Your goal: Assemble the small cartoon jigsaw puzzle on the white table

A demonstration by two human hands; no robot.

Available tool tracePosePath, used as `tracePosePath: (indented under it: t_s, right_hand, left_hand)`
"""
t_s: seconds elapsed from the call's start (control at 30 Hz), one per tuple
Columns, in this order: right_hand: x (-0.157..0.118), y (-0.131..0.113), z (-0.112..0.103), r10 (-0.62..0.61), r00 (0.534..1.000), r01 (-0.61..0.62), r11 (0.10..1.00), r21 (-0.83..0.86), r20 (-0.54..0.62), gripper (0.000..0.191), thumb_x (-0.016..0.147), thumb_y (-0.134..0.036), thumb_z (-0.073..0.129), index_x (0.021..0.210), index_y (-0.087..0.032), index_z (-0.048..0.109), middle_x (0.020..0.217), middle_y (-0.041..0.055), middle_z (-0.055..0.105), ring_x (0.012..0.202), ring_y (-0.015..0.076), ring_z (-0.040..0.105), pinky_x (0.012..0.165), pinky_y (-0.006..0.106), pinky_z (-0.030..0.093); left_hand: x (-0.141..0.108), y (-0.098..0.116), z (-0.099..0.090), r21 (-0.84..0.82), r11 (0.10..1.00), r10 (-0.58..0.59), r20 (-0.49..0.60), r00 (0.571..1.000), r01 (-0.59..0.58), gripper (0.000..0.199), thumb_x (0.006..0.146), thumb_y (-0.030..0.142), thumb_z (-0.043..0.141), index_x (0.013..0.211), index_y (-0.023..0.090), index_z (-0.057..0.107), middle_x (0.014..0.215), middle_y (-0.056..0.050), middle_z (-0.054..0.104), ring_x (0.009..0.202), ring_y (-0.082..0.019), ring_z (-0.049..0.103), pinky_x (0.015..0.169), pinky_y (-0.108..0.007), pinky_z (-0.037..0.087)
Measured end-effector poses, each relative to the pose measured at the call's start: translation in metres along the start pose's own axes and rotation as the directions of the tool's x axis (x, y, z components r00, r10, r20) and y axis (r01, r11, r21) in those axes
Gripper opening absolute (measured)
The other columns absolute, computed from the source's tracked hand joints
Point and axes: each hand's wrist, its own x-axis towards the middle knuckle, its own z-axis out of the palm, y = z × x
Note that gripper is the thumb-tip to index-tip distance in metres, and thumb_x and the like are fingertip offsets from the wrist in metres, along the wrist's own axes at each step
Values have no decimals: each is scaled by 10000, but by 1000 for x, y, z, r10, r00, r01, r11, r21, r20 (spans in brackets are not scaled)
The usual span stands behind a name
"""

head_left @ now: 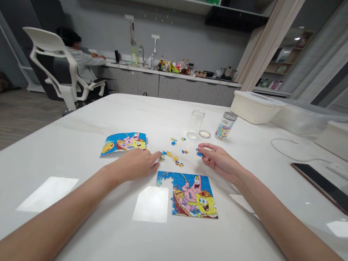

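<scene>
A partly assembled jigsaw puzzle lies flat near the front, showing a pink starfish and a yellow sponge figure in a boat; its left side has a stepped gap. My right hand pinches a small blue puzzle piece just above the table. Beside the loose puzzle pieces, my left hand rests with thumb and index finger apart, the index fingertip at the nearest piece. Its other fingers are partly hidden. Behind that hand is a curved picture sheet with the same scene, partly covered by it.
Farther back stand a clear jar, a round lid and a printed canister. To the right are storage boxes, a white cable and a dark phone. A person sits beyond the white chair.
</scene>
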Motion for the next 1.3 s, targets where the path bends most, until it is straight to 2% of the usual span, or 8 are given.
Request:
tracePosePath:
  t_s: [0.2,0.3,0.43,0.6,0.77,0.97,1.13,1.3]
  right_hand:
    - [-2,1,1,34,999,-34,999,17,16,239,677,-66,765,830,-170,614,772,28,679,745,114,665,693,193,549]
    - [-2,2,1,41,998,-41,999,15,52,216,645,-26,755,767,-156,634,747,16,660,729,102,648,723,201,544]
    - [0,4,-2,36,997,-36,999,-4,69,175,640,-32,757,718,-142,645,745,17,648,710,85,612,717,200,527]
    - [0,4,-1,49,997,-49,999,-6,59,169,681,-33,732,798,-142,680,786,31,648,689,81,590,679,201,531]
    - [-3,2,3,57,997,-55,997,-49,45,160,703,-4,673,793,-128,720,816,54,657,682,78,571,662,185,530]
    - [-1,2,3,38,996,-37,999,-10,78,90,738,-80,703,809,-131,725,891,67,659,712,74,590,644,153,542]
    - [-2,1,4,85,994,-84,996,-18,71,115,759,-96,711,862,-142,688,750,23,632,565,53,555,531,142,525]
    - [-5,-1,8,115,991,-112,993,-33,74,178,732,-14,692,862,-132,658,715,5,638,536,42,571,532,121,527]
  left_hand:
    - [0,0,0,14,1000,1,15,1000,-1,322,960,305,337,1152,151,546,755,-99,683,733,-244,670,625,-304,463]
    - [0,1,-3,16,1000,-5,30,1000,5,330,965,313,336,1163,154,546,742,-97,678,715,-245,668,614,-306,456]
    - [0,1,-4,-2,1000,-3,31,1000,3,335,962,321,341,1159,153,553,736,-97,674,717,-246,663,615,-307,457]
    - [0,1,-1,14,1000,5,13,1000,-6,347,959,328,334,1166,156,552,729,-89,673,710,-233,662,619,-302,457]
    - [1,1,-1,-8,1000,12,21,1000,-12,362,964,331,325,1204,165,539,762,-99,682,727,-258,667,610,-325,452]
    - [1,2,-4,8,1000,29,28,999,-29,340,963,309,338,1183,174,559,770,-97,691,738,-245,672,610,-309,449]
    - [0,1,-4,17,1000,19,13,1000,-19,298,956,287,338,1101,145,555,740,-92,683,715,-228,667,599,-297,446]
    - [2,0,-2,16,1000,16,28,999,-16,281,960,279,323,1069,134,538,712,-91,673,696,-256,669,587,-319,448]
